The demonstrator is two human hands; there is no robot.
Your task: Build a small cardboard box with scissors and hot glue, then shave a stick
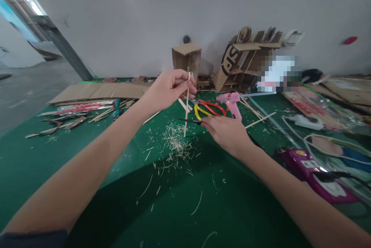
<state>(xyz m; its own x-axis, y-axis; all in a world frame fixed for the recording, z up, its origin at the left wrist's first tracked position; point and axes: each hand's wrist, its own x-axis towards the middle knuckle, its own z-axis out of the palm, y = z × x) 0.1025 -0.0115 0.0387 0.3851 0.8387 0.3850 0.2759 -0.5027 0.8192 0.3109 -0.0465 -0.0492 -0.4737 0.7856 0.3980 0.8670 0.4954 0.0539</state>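
Between the thumb and fingers of my left hand is the upper part of a thin wooden stick, which stands nearly upright with its lower end close to the green tabletop. My right hand is closed round the dark handle of a knife. Its narrow dark blade points left and crosses the stick's lower half; whether it touches the wood I cannot tell. Below them lies a pile of pale curled wood shavings. Just behind my right hand are scissors with red and yellow handles.
A pink glue gun stands behind my right hand. Cardboard boxes line the wall. Flat cardboard and pliers lie at left. A purple device with cables and a white power strip are at right.
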